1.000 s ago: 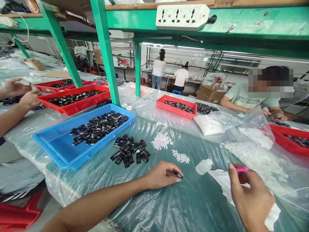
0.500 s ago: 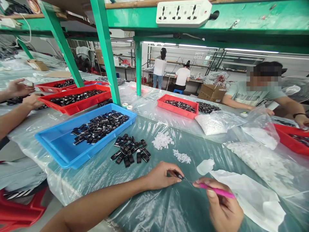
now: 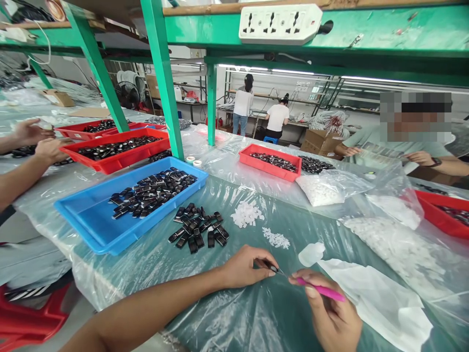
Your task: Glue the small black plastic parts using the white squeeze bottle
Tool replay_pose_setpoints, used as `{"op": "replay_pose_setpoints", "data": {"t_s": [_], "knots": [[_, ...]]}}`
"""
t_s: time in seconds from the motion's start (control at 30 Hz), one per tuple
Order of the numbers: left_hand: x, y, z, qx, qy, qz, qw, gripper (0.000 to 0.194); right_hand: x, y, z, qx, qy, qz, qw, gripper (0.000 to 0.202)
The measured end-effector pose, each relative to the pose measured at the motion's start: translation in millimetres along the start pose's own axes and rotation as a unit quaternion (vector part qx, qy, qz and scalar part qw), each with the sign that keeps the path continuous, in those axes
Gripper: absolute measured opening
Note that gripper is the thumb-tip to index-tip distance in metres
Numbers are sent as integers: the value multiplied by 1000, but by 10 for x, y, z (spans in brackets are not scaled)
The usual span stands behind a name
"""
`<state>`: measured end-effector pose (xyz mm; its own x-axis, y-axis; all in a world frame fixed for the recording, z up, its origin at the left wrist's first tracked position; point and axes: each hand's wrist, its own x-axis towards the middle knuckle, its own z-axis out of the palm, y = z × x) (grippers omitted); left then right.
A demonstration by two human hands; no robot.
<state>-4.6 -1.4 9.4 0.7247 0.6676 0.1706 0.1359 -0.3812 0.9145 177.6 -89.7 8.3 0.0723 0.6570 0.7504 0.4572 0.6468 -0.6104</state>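
My left hand (image 3: 246, 266) rests on the plastic-covered table, thumb and fingers pinching a small black plastic part (image 3: 273, 268) with a pale round spot on its end. In my right hand (image 3: 331, 308) is a pair of pink tweezers (image 3: 324, 291). Their thin metal tips reach to the black part; whether a piece sits between them is too small to tell. Beyond my left hand lies a loose pile of black plastic parts (image 3: 198, 227). Farther right are a heap of white flat pieces (image 3: 246, 214) and a heap of smaller white bits (image 3: 276, 238).
A blue tray (image 3: 84, 210) of black parts stands at left, near red trays (image 3: 113, 151). Green shelf posts (image 3: 161, 78) rise behind. White sheeting (image 3: 384, 298) and bags of white pieces (image 3: 326, 188) lie right. Co-workers sit left and across the table.
My right hand with the tweezers has shifted slightly left, closer to the black part. My left hand stays in place. The co-worker across has drawn both hands in front of the body.
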Motion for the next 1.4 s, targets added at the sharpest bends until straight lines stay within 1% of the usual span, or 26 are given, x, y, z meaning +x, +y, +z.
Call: {"op": "replay_pose_setpoints", "data": {"t_s": [0.13,0.27,0.5,0.63,0.8,0.9,1.03,1.1,1.13,1.2,1.27,1.3,1.33,1.4], "knots": [[6,-16,12,-4,9,3,1000,20,-22,19,-26,-22,-35,-49,998,28],[6,-5,15,-9,20,5,1000,19,-29,24,-59,-63,-78,-101,990,36],[0,47,-2,-15,23,0,1000,19,12,1,-92,-116,-117,-158,974,35],[1,43,2,-18,28,7,999,18,54,-48,-95,-135,-137,-177,965,35],[3,39,8,-22,33,12,999,18,93,-121,-91,-146,-146,-197,958,32],[2,44,8,-35,30,11,999,18,99,-113,-91,-159,-150,-209,953,32],[2,38,8,-25,30,4,999,18,108,-91,-92,-172,-161,-236,943,29],[2,32,9,-18,26,5,999,18,95,-92,-98,-168,-166,-238,942,31],[1,30,10,-13,25,8,1000,18,80,-91,-105,-161,-161,-236,945,31],[-2,30,8,-4,22,15,1000,19,43,-81,-127,-149,-128,-224,954,33],[-7,36,3,7,20,15,1000,19,22,-59,-156,-170,-64,-204,962,33],[-9,38,0,11,19,12,1000,19,30,-45,-172,-200,-25,-188,961,32],[-9,39,-4,15,17,7,1000,19,52,-31,-188,-241,10,-167,956,31],[-4,28,-9,10,21,-3,1000,19,134,0,-226,-347,66,-104,930,27]]}}
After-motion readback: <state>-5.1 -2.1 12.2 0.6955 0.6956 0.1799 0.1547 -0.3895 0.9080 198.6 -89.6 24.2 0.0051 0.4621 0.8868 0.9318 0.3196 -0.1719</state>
